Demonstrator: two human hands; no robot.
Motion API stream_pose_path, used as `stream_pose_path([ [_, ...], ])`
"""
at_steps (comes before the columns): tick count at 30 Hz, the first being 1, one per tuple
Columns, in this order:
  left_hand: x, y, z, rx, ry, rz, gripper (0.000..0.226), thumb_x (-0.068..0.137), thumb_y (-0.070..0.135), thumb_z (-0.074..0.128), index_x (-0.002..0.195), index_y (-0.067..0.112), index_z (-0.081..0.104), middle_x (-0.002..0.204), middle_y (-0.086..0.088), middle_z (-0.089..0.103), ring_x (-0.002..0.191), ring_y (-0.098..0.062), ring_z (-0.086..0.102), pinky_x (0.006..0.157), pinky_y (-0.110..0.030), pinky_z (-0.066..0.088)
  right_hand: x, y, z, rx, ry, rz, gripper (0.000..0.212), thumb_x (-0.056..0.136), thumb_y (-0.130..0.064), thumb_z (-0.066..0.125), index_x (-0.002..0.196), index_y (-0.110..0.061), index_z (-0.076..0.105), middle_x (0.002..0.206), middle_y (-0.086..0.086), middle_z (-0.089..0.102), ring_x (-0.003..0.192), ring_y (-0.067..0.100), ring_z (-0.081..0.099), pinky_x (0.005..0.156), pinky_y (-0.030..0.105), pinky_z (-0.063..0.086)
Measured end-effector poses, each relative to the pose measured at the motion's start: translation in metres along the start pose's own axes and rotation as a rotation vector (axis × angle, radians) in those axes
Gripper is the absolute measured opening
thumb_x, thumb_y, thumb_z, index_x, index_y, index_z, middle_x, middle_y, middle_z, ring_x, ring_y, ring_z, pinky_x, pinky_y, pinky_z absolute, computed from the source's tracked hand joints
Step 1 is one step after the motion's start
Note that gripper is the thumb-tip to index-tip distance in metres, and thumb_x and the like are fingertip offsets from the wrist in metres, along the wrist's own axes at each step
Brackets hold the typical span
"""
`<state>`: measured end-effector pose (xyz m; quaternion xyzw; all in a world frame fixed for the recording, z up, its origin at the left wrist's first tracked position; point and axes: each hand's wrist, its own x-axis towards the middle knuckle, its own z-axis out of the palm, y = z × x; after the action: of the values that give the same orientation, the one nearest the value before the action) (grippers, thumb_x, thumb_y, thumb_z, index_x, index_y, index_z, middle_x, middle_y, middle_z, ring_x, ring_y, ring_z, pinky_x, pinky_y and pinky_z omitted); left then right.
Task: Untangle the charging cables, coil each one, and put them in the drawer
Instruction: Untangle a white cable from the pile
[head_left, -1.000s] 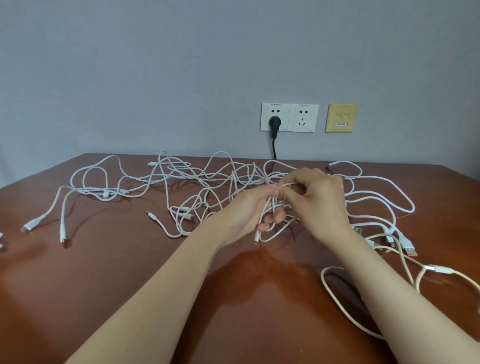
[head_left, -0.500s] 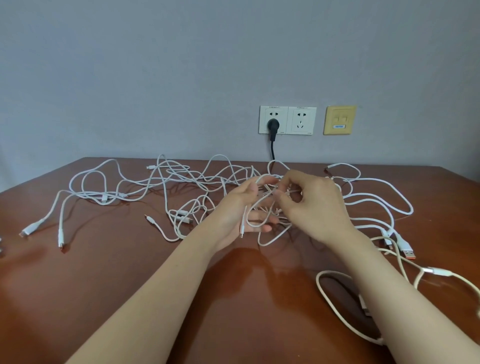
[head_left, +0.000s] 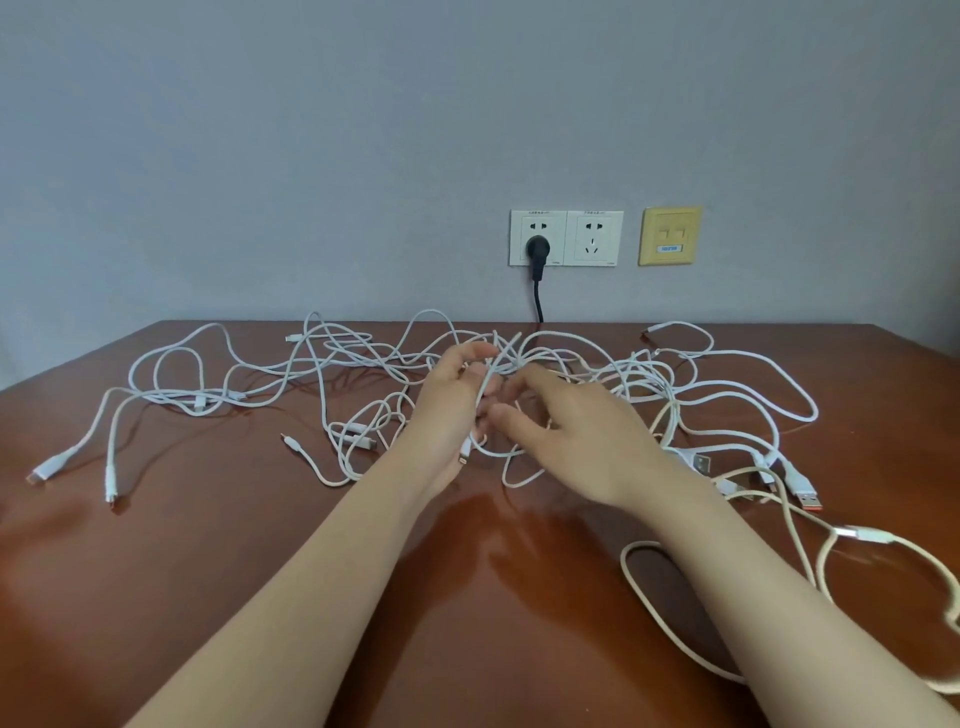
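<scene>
Left hand (head_left: 447, 410) holds cable (head_left: 480, 400), connector apparently pointing down.

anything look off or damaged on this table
The white cables are knotted in one sprawling tangle across the table, strands looping over each other around the left hand, which grips one. No breakage or spill shows.

cables (head_left: 363, 364) on table (head_left: 156, 571), outlets (head_left: 566, 238) behind

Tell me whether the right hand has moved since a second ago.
Yes. Against the black plug, the right hand has slid left and slightly toward the person; its fingertips, earlier right of the plug, now lie just left of it.
</scene>
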<state>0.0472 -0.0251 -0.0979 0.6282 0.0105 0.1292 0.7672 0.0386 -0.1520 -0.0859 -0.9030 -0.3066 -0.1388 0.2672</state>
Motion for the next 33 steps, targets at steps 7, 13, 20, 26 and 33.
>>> stream_pose_path([
  [7, 0.001, -0.006, 0.010, 0.194, 0.026, 0.050, 0.024, 0.100, 0.010, 0.036, 0.087, 0.017, 0.055, 0.069, 0.004, 0.057, 0.062, -0.009, 0.052, 0.053, -0.014, 0.043, 0.007, -0.007, 0.005, 0.556, 0.141, 0.094, 0.022, 0.087, -0.024, 0.063, 0.069, -0.013, 0.057, 0.051, -0.008, 0.051, 0.046, 0.005, 0.045, 0.052, 0.021, 0.036],
  [13, -0.004, -0.006, 0.011, 0.285, -0.058, 0.050, 0.032, 0.101, 0.011, 0.031, 0.074, 0.019, 0.046, 0.056, 0.004, 0.042, 0.042, -0.005, 0.036, 0.041, -0.017, 0.026, 0.008, -0.002, -0.003, 1.063, 0.190, 0.368, 0.022, 0.093, -0.006, 0.053, 0.071, -0.008, 0.059, 0.049, -0.002, 0.059, 0.037, 0.006, 0.053, 0.038, 0.016, 0.045],
  [20, -0.012, -0.004, 0.009, 0.167, -0.296, 0.022, 0.020, 0.097, 0.001, 0.043, 0.093, 0.011, 0.060, 0.063, 0.007, 0.064, 0.062, -0.006, 0.063, 0.068, -0.018, 0.054, 0.007, -0.006, -0.012, 1.376, 0.041, 0.395, 0.016, 0.095, -0.007, 0.046, 0.080, -0.005, 0.048, 0.054, 0.011, 0.060, 0.024, 0.005, 0.034, 0.030, 0.012, 0.029],
  [26, -0.014, 0.002, 0.002, 0.052, -0.476, -0.069, 0.026, 0.092, -0.007, 0.045, 0.103, 0.009, 0.062, 0.092, -0.002, 0.071, 0.087, -0.010, 0.069, 0.080, -0.021, 0.055, 0.010, -0.001, -0.020, 1.761, 0.069, 0.479, 0.025, 0.096, 0.005, 0.031, 0.076, -0.005, 0.041, 0.062, 0.011, 0.067, 0.026, 0.002, 0.035, 0.025, 0.011, 0.026],
  [33, -0.022, 0.004, 0.003, 0.227, -0.571, -0.106, 0.029, 0.095, -0.004, 0.043, 0.091, 0.019, 0.060, 0.079, 0.019, 0.071, 0.075, 0.004, 0.067, 0.078, -0.016, 0.053, 0.007, -0.001, -0.018, 1.647, -0.114, 0.502, 0.024, 0.097, 0.003, 0.031, 0.076, -0.002, 0.041, 0.072, 0.016, 0.067, 0.025, 0.001, 0.036, 0.024, 0.010, 0.026],
])
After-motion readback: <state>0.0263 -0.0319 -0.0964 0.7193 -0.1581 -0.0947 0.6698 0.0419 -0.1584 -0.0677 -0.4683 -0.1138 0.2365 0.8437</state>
